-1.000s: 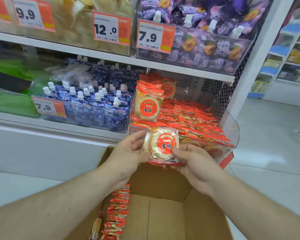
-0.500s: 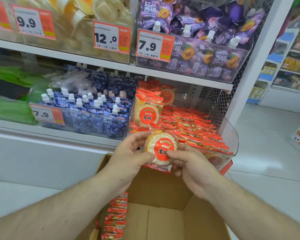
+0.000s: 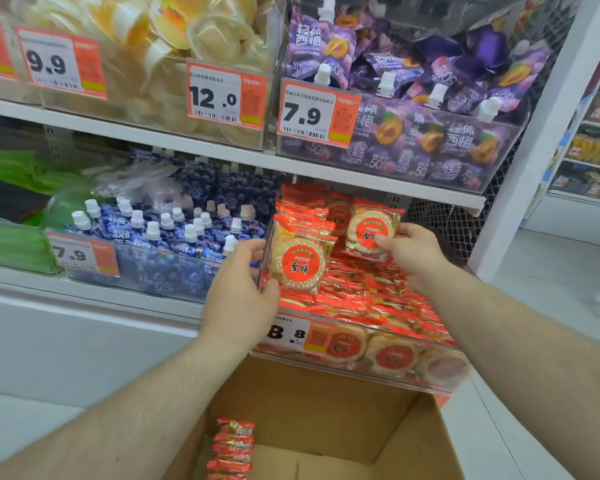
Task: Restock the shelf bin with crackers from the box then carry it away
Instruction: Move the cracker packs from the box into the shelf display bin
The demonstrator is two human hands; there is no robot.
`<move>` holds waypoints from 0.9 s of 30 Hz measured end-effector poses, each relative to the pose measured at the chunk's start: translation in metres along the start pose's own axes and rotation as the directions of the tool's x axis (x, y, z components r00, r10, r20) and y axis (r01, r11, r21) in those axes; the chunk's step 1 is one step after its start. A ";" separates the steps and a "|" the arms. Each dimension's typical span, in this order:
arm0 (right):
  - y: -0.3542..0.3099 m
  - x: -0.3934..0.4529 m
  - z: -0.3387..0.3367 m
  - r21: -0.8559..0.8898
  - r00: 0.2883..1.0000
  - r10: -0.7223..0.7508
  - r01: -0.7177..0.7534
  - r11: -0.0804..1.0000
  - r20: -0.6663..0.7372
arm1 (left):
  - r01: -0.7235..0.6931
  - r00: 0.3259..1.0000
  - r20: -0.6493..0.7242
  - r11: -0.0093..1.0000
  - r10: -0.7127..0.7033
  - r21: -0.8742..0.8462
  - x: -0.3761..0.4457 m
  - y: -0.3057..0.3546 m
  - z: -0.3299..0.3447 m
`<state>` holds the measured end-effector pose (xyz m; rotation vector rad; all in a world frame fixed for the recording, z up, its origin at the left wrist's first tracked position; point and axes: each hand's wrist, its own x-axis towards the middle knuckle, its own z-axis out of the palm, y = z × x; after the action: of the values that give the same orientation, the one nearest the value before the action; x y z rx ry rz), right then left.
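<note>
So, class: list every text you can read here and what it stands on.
"9.9": price tag, top shelf.
"12.0": price tag, jelly cup bin.
"7.9": price tag, purple pouch bin.
"7.9": price tag, blue pouch bin.
"8.8": price tag, cracker bin.
"雪饼": cracker packet.
Small print, barcodes: unreadable.

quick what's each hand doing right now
Left hand: grips the front left corner of the clear plastic shelf bin.
Right hand: pinches a round red-labelled cracker packet over the bin.

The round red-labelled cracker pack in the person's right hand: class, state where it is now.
Head view, right of centre: the round red-labelled cracker pack is pinched by the right hand above the clear plastic shelf bin, beside the upright cracker stack.
</note>
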<state>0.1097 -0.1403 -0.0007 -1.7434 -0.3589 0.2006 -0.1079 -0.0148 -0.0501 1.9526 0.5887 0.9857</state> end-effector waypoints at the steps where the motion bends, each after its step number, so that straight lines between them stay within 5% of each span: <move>1: 0.002 0.011 0.007 -0.009 1.000 0.004 -0.004 1.000 -0.004 | 0.022 1.000 -0.005 1.000 -0.022 -0.005 0.002 -0.002 0.002; 8: 0.023 0.057 0.047 -0.182 0.993 -0.025 0.004 0.983 -0.112 | 0.042 0.999 -0.035 0.999 -0.041 0.028 -0.001 -0.010 0.005; 16: 0.023 0.060 0.069 -0.637 0.992 -0.063 -0.019 0.771 -0.105 | 0.036 0.999 -0.024 0.999 -0.035 0.012 -0.003 -0.014 0.005; 27: 0.017 0.034 0.036 -0.619 0.997 -0.071 0.035 0.784 -0.033 | 0.031 0.999 0.016 0.999 -0.030 -0.025 -0.010 -0.008 -0.003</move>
<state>0.1323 -0.0982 -0.0228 -2.3847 -0.4681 -0.0175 -0.1165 -0.0164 -0.0606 1.9219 0.5927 0.9535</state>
